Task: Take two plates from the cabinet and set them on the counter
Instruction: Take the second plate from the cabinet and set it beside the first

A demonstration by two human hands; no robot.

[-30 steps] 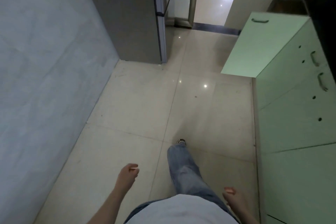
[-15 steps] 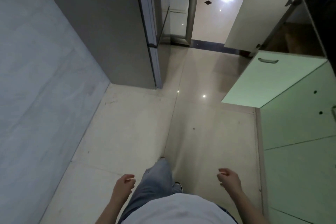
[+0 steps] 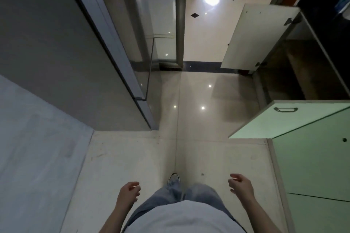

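No plates show in this view. A low cabinet stands open on the right: one pale green door (image 3: 280, 119) with a metal handle swings out toward me, a cream door (image 3: 255, 36) swings out farther back, and the dark inside (image 3: 303, 66) lies between them. My left hand (image 3: 128, 193) hangs low at the bottom centre-left, loosely curled and holding nothing. My right hand (image 3: 240, 185) hangs at the bottom centre-right, fingers apart and empty. Both hands are well short of the open doors.
Green cabinet fronts (image 3: 312, 166) run along the right. A grey wall (image 3: 28, 147) and a tall grey appliance (image 3: 66, 53) close the left side. A shiny tiled floor (image 3: 189, 119) leads ahead to a glass door frame (image 3: 180, 24). The dark counter edge (image 3: 331, 15) is at upper right.
I have walked forward along the tiled floor, so the open cabinet doors and the dark inside are closer and larger. Both hands stay empty and swing at my sides.
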